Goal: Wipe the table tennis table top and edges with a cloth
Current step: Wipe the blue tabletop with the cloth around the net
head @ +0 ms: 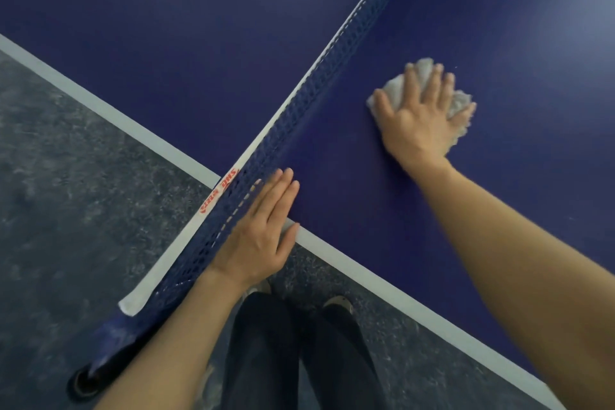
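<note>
Tabletop under flat right hand

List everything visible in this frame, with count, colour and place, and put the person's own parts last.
table top: one, dark blue, fills upper frame
edge line: one, white, along table's near side
net: one, blue mesh with white top band, crosses table diagonally
cloth: one, pale grey, crumpled, right of net
floor: grey speckled, lower left
right hand: flat on cloth, fingers spread
left hand: open, at table edge beside net
legs: two, dark trousers, bottom centre
</note>
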